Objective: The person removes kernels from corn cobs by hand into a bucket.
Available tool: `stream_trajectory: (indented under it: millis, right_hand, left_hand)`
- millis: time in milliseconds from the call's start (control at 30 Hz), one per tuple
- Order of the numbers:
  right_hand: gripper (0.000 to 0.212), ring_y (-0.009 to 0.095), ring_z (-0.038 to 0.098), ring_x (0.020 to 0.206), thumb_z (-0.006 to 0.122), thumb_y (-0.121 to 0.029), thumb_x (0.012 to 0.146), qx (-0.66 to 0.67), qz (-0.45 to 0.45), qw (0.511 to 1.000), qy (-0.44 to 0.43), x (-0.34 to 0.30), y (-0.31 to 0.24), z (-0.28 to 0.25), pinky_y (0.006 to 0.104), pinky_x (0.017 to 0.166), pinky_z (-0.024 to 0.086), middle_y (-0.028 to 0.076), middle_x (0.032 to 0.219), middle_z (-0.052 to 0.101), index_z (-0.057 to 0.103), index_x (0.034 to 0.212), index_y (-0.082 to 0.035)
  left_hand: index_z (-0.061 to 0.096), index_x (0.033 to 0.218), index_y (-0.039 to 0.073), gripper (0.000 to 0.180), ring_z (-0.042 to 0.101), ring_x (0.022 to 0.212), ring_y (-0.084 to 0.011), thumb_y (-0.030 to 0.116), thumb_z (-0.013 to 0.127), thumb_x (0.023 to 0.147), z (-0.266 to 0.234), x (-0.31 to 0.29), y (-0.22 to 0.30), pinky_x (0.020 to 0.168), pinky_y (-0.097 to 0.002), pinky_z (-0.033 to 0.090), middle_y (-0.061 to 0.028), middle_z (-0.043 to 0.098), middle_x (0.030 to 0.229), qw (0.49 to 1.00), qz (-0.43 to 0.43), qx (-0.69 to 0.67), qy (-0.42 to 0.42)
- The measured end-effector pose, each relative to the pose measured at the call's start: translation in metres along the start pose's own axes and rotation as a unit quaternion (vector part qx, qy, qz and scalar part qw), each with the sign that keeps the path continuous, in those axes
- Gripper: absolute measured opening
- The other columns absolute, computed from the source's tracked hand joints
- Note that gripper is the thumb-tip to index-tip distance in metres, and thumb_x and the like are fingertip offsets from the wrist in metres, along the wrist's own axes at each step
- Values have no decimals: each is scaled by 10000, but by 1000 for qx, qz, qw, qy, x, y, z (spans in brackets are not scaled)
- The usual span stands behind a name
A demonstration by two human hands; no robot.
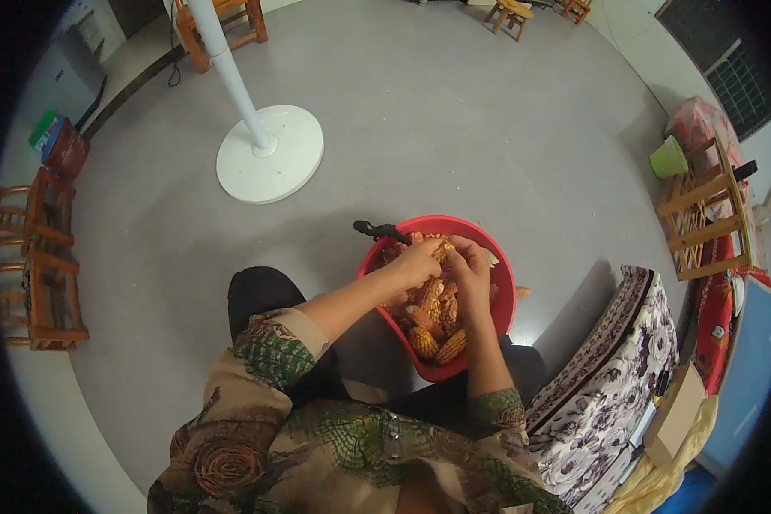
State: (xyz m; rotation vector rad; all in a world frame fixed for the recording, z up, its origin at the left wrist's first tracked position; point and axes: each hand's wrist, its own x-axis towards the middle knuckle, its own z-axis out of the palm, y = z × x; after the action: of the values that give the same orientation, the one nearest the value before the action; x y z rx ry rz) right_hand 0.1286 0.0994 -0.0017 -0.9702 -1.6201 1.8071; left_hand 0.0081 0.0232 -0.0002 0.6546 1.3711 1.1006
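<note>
A red basin between my knees holds several yellow ears of corn, reddish stripped cobs and loose kernels. Above its far half, my left hand and my right hand are closed together around an ear of corn. The fingers cover most of that ear; yellow kernels show between the hands. A black-handled tool rests over the basin's far left rim, its other end hidden inside.
A white post with a round base stands ahead on the left. Wooden chairs line the left side. A wooden rack and a green bucket are at right. Flower-patterned cloth lies near my right. Stray kernels dot the grey floor.
</note>
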Motion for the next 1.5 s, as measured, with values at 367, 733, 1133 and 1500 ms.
stream_trajectory:
  millis: [367,733,1133,1500]
  right_hand:
    - [285,187,604,898,548,-61,809,-195,-123,973,-18,5,10,-5,310,817,464,123,982,628,567,1092,-32]
    - [220,83,534,740,414,-59,879,-86,-60,993,-45,12,25,-15,237,635,484,28,889,548,533,1062,-29]
    - [157,107,551,720,482,-89,872,-32,14,998,-45,5,10,-5,255,628,497,47,911,548,527,1007,-23]
    - [170,113,532,636,416,-57,860,-7,82,996,-24,5,8,-11,256,554,478,37,781,548,525,991,-41]
  left_hand:
    - [535,1125,-5,447,536,698,-165,-24,486,681,-3,15,-21,568,-306,404,-72,548,733,984,112,121,71]
    - [529,964,-28,298,519,618,-160,-13,525,666,2,14,-22,524,-318,384,-55,491,639,960,168,198,101]
    - [562,1078,-15,432,524,610,-146,-31,514,649,-1,1,-3,528,-291,395,-46,522,653,992,64,84,62]
    - [575,995,-2,322,597,704,-277,0,546,675,-1,4,-9,627,-382,457,-179,620,804,969,94,217,79]
